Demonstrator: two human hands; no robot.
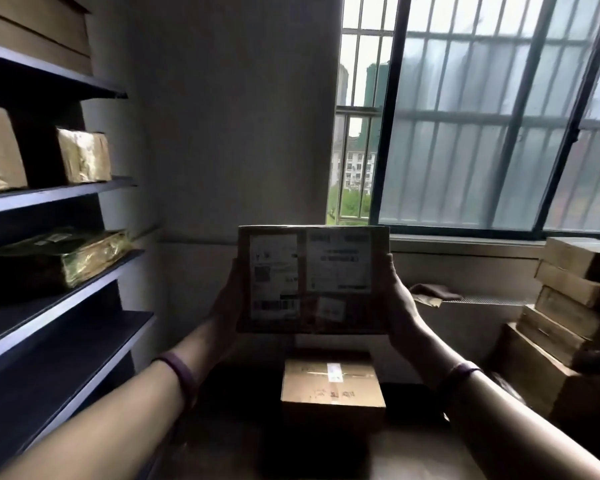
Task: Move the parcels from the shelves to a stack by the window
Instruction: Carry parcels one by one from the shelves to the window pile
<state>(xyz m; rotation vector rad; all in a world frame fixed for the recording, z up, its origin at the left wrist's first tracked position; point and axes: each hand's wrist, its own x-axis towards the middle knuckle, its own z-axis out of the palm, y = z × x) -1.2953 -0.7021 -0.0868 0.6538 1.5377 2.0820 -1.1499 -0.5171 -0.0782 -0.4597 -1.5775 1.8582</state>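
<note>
The parcel is held in the air between the left hand and the right hand, whose fingers press flat on its two short sides, only partly curled. I think it could slip, because nothing supports it from below. It hangs above a small box on the floor, and the stack under the window already leans, so another parcel may tip it.

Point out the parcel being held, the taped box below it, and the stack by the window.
held parcel (310, 278), head view, labelled top face
taped box (331, 384), head view, top face
stack (568, 299), head view, side of a middle box
</note>
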